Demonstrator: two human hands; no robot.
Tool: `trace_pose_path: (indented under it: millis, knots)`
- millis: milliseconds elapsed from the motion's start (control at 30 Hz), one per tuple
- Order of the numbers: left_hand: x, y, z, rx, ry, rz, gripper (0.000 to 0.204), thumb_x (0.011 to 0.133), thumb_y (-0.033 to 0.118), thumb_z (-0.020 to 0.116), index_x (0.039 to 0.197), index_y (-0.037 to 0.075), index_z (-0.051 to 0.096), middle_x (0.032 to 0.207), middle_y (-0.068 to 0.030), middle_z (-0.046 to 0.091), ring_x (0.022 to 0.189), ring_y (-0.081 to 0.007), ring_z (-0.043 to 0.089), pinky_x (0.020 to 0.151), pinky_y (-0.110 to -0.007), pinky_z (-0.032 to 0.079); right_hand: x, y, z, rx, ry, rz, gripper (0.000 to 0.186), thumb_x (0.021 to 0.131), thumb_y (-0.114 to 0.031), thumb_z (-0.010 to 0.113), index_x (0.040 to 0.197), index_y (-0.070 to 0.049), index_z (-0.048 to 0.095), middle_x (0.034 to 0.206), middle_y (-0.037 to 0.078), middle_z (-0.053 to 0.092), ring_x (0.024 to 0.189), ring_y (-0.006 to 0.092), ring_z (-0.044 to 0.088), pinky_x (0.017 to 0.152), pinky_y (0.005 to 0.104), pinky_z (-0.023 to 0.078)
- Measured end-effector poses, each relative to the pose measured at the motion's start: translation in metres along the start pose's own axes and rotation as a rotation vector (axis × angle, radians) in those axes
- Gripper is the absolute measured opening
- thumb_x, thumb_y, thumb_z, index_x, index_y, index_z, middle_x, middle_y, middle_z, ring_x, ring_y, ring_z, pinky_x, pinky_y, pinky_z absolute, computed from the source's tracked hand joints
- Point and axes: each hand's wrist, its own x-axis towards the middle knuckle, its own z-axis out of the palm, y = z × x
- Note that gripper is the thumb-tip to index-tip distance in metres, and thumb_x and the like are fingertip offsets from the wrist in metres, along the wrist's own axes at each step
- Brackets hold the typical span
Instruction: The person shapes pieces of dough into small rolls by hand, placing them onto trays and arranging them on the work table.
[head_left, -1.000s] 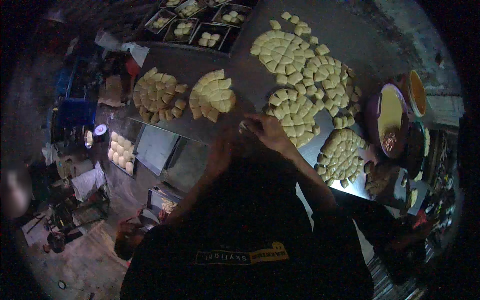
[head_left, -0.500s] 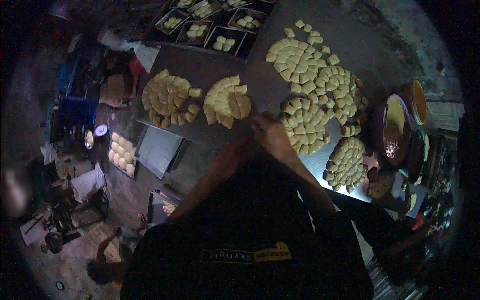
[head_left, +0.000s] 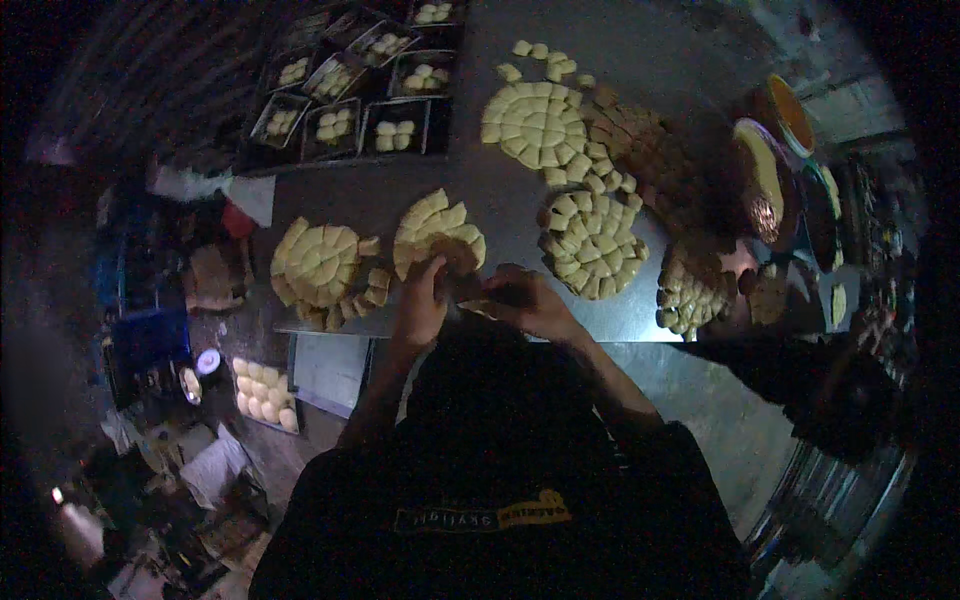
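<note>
My left hand (head_left: 422,305) is at the near edge of a cut dough round (head_left: 440,220), thumb upward, its other fingers curled and partly lost in shadow. Close on its right, my right hand (head_left: 528,305) is closed, fingers pointing left. A small pale sliver shows beneath those fingers; its kind is unclear. Left of my hands lies another dough round (head_left: 318,262), cut into wedges and chunks. To the right sits a round of cut dough pieces (head_left: 595,245), with a larger round (head_left: 533,125) beyond it.
Black baking tins (head_left: 333,125) with dough balls stand at the far left of the metal table (head_left: 450,165). More dough pieces (head_left: 690,290) lie in shade at right, near an orange-rimmed tub (head_left: 792,115). A tray of dough balls (head_left: 265,393) sits lower left.
The view has shifted, bringing more baking tins into sight. My left hand has come out of shadow to the near edge of the dough round. My right hand has moved left beside it.
</note>
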Motion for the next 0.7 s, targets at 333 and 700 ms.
trace_pose_path:
  millis: [333,700]
  knots:
    - [0.018,0.17,0.021,-1.06,-0.245,-0.256,0.025,0.094,0.013,0.063,0.116,0.0,0.065,0.113,-0.0097,0.067,0.108,-0.0175,0.06,0.096,-0.032,0.048,-0.076,-0.07,-0.025,-0.74,0.932,-0.204,0.032,0.075,0.001,0.077,0.106,-0.005,0.071,0.111,0.011,0.066,0.102,0.0277,0.065,0.085,0.0336,0.056]
    - [0.068,0.264,0.059,-0.249,-0.14,1.247,0.034,0.096,0.043,0.056,0.109,0.018,0.074,0.132,-0.0018,0.062,0.132,-0.0306,0.047,0.109,-0.049,0.035,-0.157,-0.055,-0.081,0.411,0.567,-0.138,0.009,0.091,-0.007,0.066,0.095,0.001,0.067,0.096,0.007,0.068,0.09,0.0176,0.064,0.08,0.0307,0.05]
